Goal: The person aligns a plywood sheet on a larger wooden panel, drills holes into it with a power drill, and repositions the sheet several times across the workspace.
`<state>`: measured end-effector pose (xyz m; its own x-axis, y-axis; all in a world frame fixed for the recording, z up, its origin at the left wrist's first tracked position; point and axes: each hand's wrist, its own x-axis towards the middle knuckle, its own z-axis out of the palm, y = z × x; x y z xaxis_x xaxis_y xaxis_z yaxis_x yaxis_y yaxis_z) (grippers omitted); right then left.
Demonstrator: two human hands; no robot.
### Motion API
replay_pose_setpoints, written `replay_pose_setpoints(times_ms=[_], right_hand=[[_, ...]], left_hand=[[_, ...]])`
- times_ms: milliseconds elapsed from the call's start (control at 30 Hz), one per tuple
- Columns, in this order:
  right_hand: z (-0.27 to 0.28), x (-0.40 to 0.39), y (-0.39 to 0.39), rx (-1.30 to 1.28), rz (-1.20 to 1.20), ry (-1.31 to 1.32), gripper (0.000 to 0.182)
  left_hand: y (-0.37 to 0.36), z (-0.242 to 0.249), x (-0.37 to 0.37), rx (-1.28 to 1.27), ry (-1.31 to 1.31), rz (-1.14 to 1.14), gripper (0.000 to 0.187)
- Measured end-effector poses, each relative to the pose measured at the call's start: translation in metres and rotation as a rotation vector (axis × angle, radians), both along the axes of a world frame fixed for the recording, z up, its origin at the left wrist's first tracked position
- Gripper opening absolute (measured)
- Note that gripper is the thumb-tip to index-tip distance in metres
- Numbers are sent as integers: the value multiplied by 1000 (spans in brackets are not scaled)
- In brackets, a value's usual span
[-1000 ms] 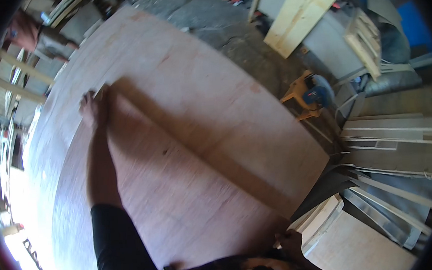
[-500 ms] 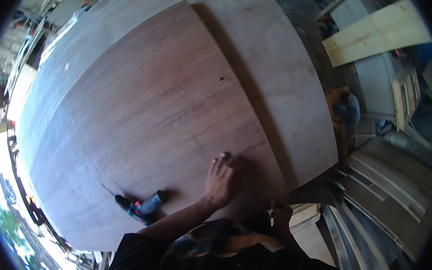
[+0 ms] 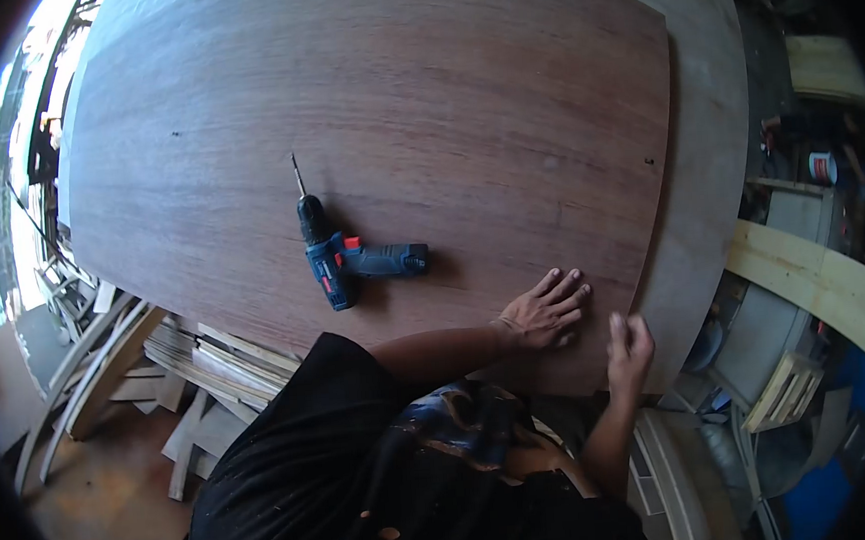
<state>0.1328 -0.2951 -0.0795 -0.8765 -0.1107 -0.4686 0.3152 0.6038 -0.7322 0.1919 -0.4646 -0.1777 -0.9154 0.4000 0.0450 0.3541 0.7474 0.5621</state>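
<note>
My left hand (image 3: pixel 548 310) rests on a reddish-brown plywood panel (image 3: pixel 425 160), fingers spread and palm down near its front right corner. Just right of it, my right hand (image 3: pixel 630 351) is closed, fingers curled, by the panel's right edge; whatever it may hold is hidden. A blue and black cordless drill (image 3: pixel 329 257) with red accents lies on the panel to the left of my hands. Its long bit points toward the far side. Beneath the panel is a larger, paler sheet (image 3: pixel 712 100), showing along the right side.
Stacked wood strips (image 3: pixel 224 370) and curved wooden pieces (image 3: pixel 109 378) lie below the panel's near left side. On the right are a pale board (image 3: pixel 815 283), a small slatted wooden frame (image 3: pixel 782 391) and a white tub (image 3: pixel 822 167). Curved pale pieces (image 3: pixel 672 474) stand near my right arm.
My view has turned, so the panel and drill appear shifted and rotated. My left hand has flattened, nearer the corner. My right hand has come up beside the panel's right edge.
</note>
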Motion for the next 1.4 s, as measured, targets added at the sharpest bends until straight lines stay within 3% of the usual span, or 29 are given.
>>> replay_pose_setpoints(times_ms=[33,67,100,133,167,467,667,833,900,1033,1100,1167,1233,1267,1300,1333,1367,1400], right_hand=[[12,-7,-60,-341,63,138,15],[11,-12,-99,-409,307,184,14],[13,-9,-143,-328,621,301,29],[23,4,-214,-402,1037,460,42],[13,17,-237,-352,1201,491,52],[-22,67,-295,-97,1412,660,60],[-7,82,-311,177,1526,760,49],[-41,93,-313,78,1349,899,45],[-45,88,-317,21,1292,950,53],[-37,63,-303,-106,1382,789,68],[-19,36,-272,-289,1218,470,72],[27,-8,-229,-595,1035,485,84],[42,-52,-170,-462,1017,252,87],[63,-81,-147,-478,940,496,84],[75,-98,-121,-617,699,138,79],[92,-112,-100,-509,469,-30,61],[105,-131,-84,-460,343,-107,40],[113,-152,-66,-300,275,-151,31]], left_hand=[[2,-3,1,12,11,19,47],[7,-9,1,22,35,22,47],[13,-16,2,30,60,25,46],[14,-21,3,44,90,46,46],[15,-28,3,47,111,46,45],[8,-27,3,76,55,-7,44],[2,-17,7,45,82,3,44],[-3,-11,5,-23,78,-61,48],[-4,-7,5,-24,40,-48,51],[3,-18,7,-57,76,-72,52],[10,-37,14,-35,292,46,53],[14,-24,6,144,446,168,52],[-10,41,-7,233,-559,-33,52],[4,12,0,5,-280,-39,51],[5,11,2,7,-279,-43,51],[4,11,2,-48,-141,-11,50],[3,10,1,-101,-5,22,50],[0,14,-1,-101,-35,5,50]])
